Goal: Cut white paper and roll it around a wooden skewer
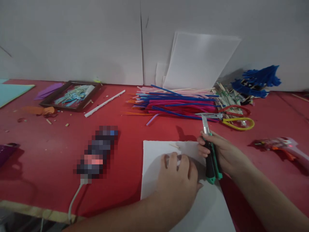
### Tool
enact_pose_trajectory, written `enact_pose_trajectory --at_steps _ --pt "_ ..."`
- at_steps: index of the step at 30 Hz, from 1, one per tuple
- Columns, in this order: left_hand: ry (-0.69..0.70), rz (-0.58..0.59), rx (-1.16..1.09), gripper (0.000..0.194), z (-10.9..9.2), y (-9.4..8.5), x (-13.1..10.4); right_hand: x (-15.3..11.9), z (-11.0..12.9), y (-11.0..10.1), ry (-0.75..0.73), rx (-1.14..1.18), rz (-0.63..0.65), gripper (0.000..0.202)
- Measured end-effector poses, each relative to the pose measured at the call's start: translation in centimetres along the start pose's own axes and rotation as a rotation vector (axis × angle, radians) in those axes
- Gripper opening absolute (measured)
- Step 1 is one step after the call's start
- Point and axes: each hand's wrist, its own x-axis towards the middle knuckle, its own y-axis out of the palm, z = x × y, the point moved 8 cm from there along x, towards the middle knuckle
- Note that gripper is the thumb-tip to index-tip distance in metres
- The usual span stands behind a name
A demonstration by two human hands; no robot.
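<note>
My right hand (pixel 224 151) is wrapped round the black and green handle of a utility knife (pixel 211 161). The knife stands nearly upright, its metal blade pointing away from me. Palm down, my left hand (pixel 177 177) lies over a white sheet (pixel 205 206), with its fingers bent and apart. A thin pale sliver of wood (pixel 174 146) lies on the sheet just beyond those fingertips. Whatever is under the left palm is hidden.
Behind the sheet lies a pile of coloured pipe cleaners (pixel 178 100), with scissors (pixel 231 117) at its right. A glue gun (pixel 282 145) rests at the right. On the left are a blurred-out phone (pixel 96 153) on a cable, a white stick (pixel 105 103) and a framed tray (pixel 48 104).
</note>
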Motion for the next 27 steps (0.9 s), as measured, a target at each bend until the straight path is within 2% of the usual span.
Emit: enact_pose_trajectory --at_steps 4,8,10,12,16,21,24,27 --pt "0.027 0.001 0.056 0.046 -0.4 0.4 -0.4 0.2 1.6 -1.8 -0.042 -0.259 -0.049 0.046" --pt "0.028 0.026 0.097 0.044 -0.8 0.5 -0.1 0.3 4.2 -3.9 -0.242 -1.029 -0.253 0.031" --pt "0.013 0.041 0.102 0.044 -0.7 0.5 0.3 0.6 4.2 -4.1 -0.283 -1.271 -0.285 0.028" --pt "-0.008 0.055 0.101 0.045 -0.4 0.4 0.8 0.9 3.6 -4.0 -0.300 -1.338 -0.269 0.028" --pt "-0.017 0.074 0.083 0.044 0.2 0.3 1.2 1.3 2.8 -3.7 -0.428 -1.442 -0.265 0.031" --pt "0.007 0.092 0.044 0.047 0.5 0.3 0.5 1.3 3.3 -3.4 -0.607 -1.459 -0.243 0.037" --pt "0.010 0.114 -0.013 0.044 1.3 0.0 0.5 0.3 4.2 -1.7 -0.759 -1.424 -0.186 0.031" --pt "-0.042 0.142 -0.079 0.030 3.1 -0.4 1.0 -1.1 4.6 1.3 -0.928 -1.312 -0.058 0.022"
